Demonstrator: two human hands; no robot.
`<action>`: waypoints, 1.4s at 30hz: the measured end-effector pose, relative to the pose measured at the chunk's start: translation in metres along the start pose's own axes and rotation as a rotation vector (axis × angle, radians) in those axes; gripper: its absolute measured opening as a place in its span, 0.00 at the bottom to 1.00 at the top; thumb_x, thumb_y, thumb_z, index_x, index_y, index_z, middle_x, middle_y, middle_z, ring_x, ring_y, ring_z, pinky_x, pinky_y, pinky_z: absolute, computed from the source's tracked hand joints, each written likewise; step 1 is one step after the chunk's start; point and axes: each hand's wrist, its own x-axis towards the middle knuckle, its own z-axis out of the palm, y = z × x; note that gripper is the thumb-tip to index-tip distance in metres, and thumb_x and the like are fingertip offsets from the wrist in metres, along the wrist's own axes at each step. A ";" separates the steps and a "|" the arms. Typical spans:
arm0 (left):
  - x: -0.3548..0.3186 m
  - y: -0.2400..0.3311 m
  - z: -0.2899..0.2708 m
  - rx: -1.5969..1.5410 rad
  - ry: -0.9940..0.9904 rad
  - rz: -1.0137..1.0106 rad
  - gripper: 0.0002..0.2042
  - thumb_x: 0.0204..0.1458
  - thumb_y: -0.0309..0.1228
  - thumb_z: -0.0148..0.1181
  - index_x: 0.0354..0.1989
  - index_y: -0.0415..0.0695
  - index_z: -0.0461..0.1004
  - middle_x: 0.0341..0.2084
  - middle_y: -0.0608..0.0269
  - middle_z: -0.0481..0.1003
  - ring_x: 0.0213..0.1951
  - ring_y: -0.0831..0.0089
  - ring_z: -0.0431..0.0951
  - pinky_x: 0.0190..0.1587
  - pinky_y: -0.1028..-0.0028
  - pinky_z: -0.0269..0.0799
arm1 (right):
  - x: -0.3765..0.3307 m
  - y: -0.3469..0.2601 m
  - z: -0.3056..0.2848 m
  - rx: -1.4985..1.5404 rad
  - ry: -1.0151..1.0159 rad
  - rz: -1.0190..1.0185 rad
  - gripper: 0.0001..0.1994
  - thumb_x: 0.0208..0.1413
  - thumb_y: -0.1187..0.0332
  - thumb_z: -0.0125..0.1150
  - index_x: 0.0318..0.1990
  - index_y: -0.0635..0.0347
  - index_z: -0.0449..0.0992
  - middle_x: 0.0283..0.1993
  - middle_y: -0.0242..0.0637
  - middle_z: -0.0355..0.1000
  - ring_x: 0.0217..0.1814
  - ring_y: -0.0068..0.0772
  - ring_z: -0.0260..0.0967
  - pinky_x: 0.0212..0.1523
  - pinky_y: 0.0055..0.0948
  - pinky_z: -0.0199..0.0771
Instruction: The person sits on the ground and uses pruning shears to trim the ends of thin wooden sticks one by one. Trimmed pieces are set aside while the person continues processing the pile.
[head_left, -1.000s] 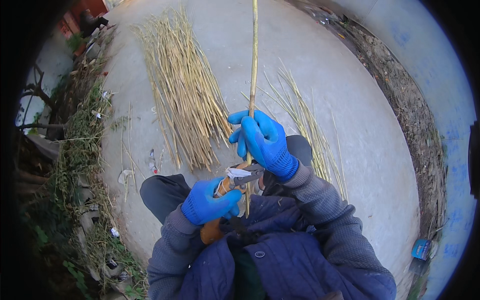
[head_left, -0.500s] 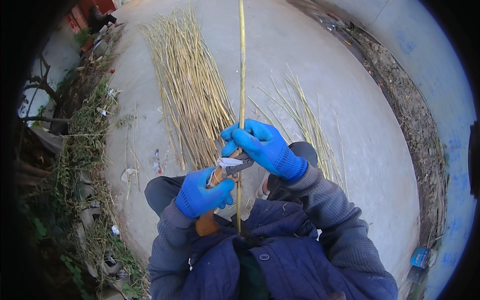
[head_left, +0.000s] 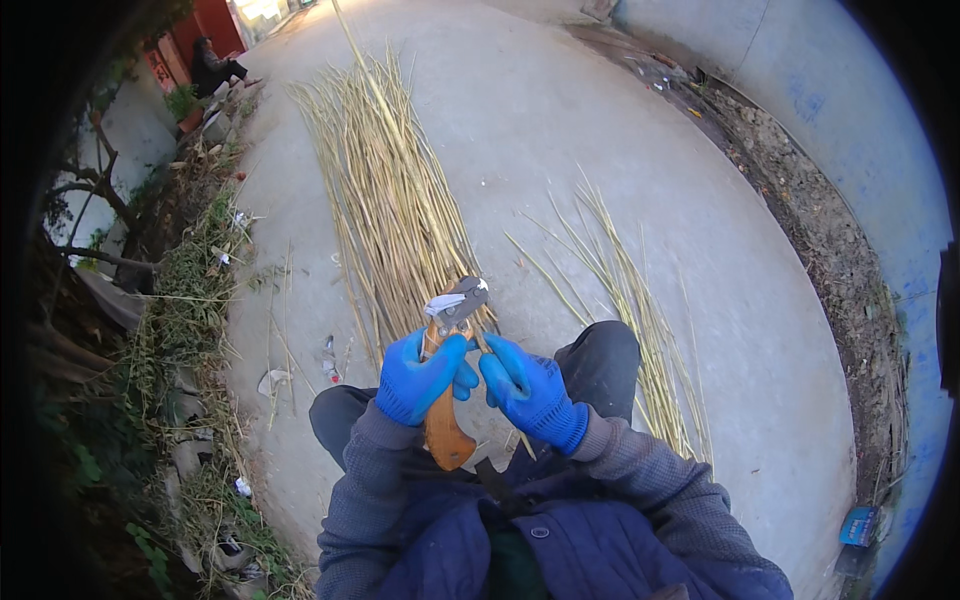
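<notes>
I sit on a concrete floor [head_left: 560, 130] with my knees up. My left hand [head_left: 420, 375], in a blue glove, grips a tool with an orange wooden handle and a grey metal head [head_left: 455, 305], held upright in front of me. My right hand [head_left: 530, 392], also in a blue glove, sits right beside it with fingertips touching the left hand. Its fingers curl around a thin pale reed stalk [head_left: 520, 440], whose end pokes out below the hand. Past the hands the stalk blends into the pile behind.
A large bundle of pale reeds [head_left: 390, 200] lies ahead, a thinner spread of reeds [head_left: 630, 300] by my right knee. Weeds, rubble and bare branches [head_left: 170, 330] line the left. A dirt strip and blue wall [head_left: 850, 170] run on the right. A person [head_left: 215, 65] sits far off.
The long reed that stood upright between my hands has dropped out of the vertical. Both hands have come lower and closer together, and the tool's head now points up.
</notes>
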 end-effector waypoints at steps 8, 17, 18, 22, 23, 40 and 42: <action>0.089 0.011 -0.167 -0.405 0.532 0.124 0.23 0.56 0.44 0.61 0.55 0.44 0.71 0.31 0.70 0.77 0.30 0.78 0.76 0.29 0.77 0.74 | -0.085 0.031 -0.079 -0.348 -0.290 -0.377 0.10 0.53 0.67 0.63 0.41 0.59 0.76 0.17 0.40 0.66 0.16 0.42 0.66 0.19 0.39 0.65; 0.089 -0.022 -0.104 -0.328 0.388 0.156 0.21 0.57 0.41 0.62 0.51 0.37 0.74 0.35 0.57 0.78 0.27 0.70 0.78 0.29 0.73 0.78 | -0.067 -0.004 -0.127 -0.145 -0.596 0.275 0.22 0.62 0.64 0.54 0.63 0.55 0.66 0.31 0.40 0.76 0.31 0.33 0.77 0.36 0.31 0.78; 0.084 -0.026 -0.079 -0.341 0.351 0.135 0.19 0.57 0.41 0.62 0.49 0.38 0.75 0.31 0.55 0.78 0.26 0.70 0.78 0.29 0.73 0.78 | -0.048 -0.005 -0.114 -0.082 -0.580 0.352 0.22 0.63 0.63 0.53 0.63 0.55 0.66 0.30 0.38 0.75 0.29 0.32 0.76 0.35 0.31 0.77; 0.067 -0.047 -0.010 -0.373 0.262 -0.031 0.19 0.57 0.39 0.62 0.48 0.37 0.75 0.28 0.53 0.78 0.27 0.68 0.80 0.27 0.72 0.80 | 0.019 0.003 -0.065 0.020 -0.488 0.465 0.18 0.64 0.61 0.52 0.57 0.58 0.70 0.25 0.37 0.73 0.23 0.29 0.73 0.29 0.29 0.75; 0.066 -0.051 -0.006 -0.429 0.220 -0.075 0.19 0.57 0.39 0.63 0.49 0.37 0.75 0.28 0.53 0.78 0.27 0.68 0.80 0.28 0.72 0.80 | 0.027 0.008 -0.057 0.102 -0.462 0.411 0.16 0.64 0.61 0.52 0.55 0.58 0.71 0.25 0.38 0.73 0.22 0.29 0.73 0.27 0.29 0.75; 0.087 -0.048 -0.062 -0.349 0.278 -0.058 0.20 0.57 0.41 0.63 0.47 0.35 0.74 0.28 0.52 0.78 0.25 0.67 0.78 0.27 0.72 0.78 | -0.036 0.013 -0.098 0.139 -0.635 0.586 0.19 0.65 0.59 0.52 0.59 0.56 0.70 0.27 0.32 0.75 0.26 0.22 0.74 0.30 0.25 0.77; 0.074 -0.056 -0.032 -0.375 0.180 -0.123 0.19 0.57 0.39 0.62 0.47 0.34 0.74 0.29 0.52 0.78 0.26 0.67 0.79 0.27 0.71 0.78 | -0.002 0.019 -0.069 0.189 -0.571 0.572 0.19 0.66 0.59 0.50 0.60 0.57 0.69 0.27 0.32 0.75 0.25 0.20 0.73 0.28 0.21 0.76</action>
